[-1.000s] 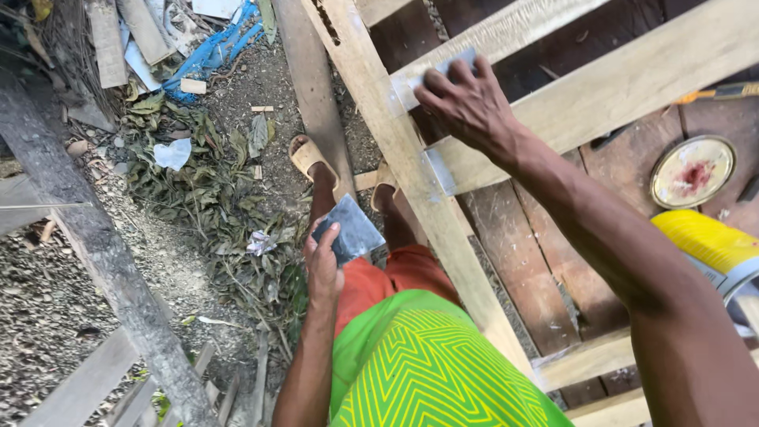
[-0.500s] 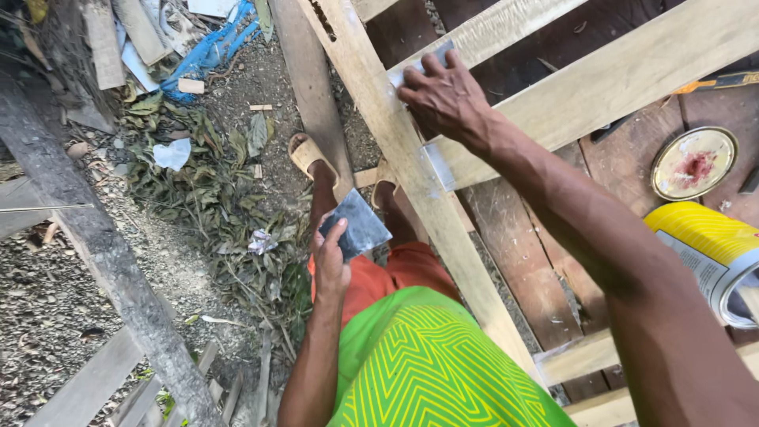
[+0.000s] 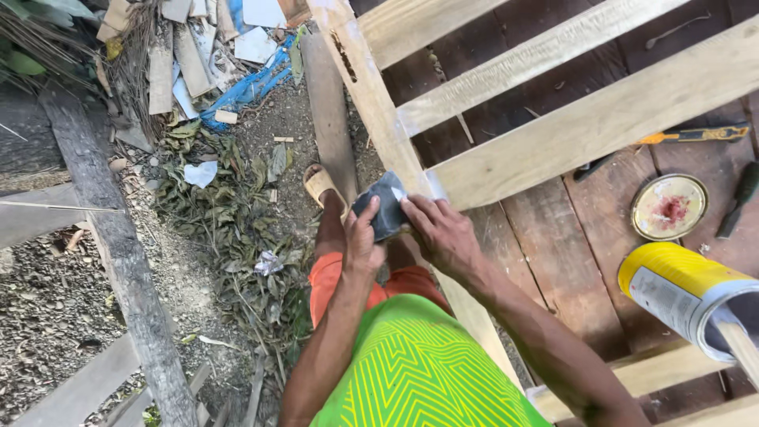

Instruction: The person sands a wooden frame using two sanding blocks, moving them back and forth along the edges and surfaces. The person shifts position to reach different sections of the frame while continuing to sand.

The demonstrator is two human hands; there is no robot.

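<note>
Together, both hands meet on a dark sheet of sandpaper (image 3: 381, 207): the left hand (image 3: 362, 241) pinches its lower edge, the right hand (image 3: 443, 233) closes fingers on its right side. It sits between them, just beside the pale wooden frame (image 3: 601, 119). They appear to be refolding it; next comes a flat, firm grip for rubbing.

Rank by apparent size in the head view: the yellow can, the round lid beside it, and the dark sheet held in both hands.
1. yellow can, largest, though it lies nearest the camera and is cut off by the frame.
2 and 3. round lid and dark sheet look about alike; the left hand and right hand partly cover the sheet.
</note>
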